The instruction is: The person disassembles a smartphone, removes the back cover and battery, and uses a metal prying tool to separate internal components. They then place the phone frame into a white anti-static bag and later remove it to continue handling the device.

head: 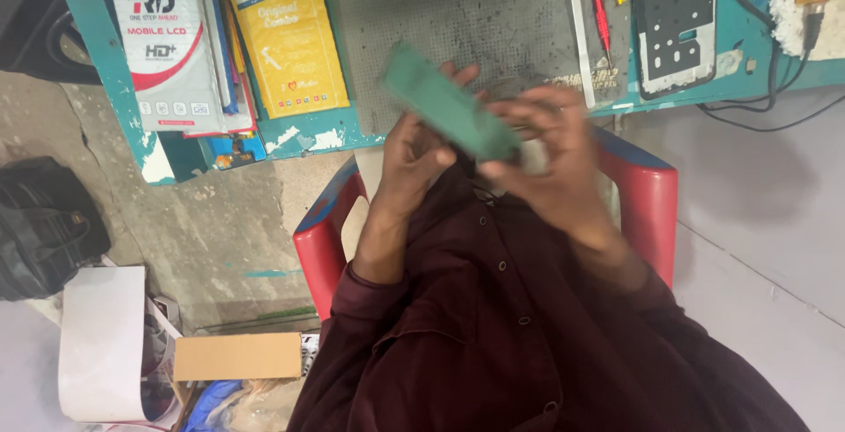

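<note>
Both hands meet over the lap: the left hand [414, 155] and the right hand [546, 155] grip a flat green slab [449, 113], tilted, just off the near edge of the teal workbench [308, 140]. A grey mat [458, 18] lies beyond, tweezers [578, 27] beside it.

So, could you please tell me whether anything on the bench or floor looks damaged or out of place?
The teal bench edge has paint chipped to white. The concrete floor is cracked, and a brown cardboard box lies among clutter there.
</note>
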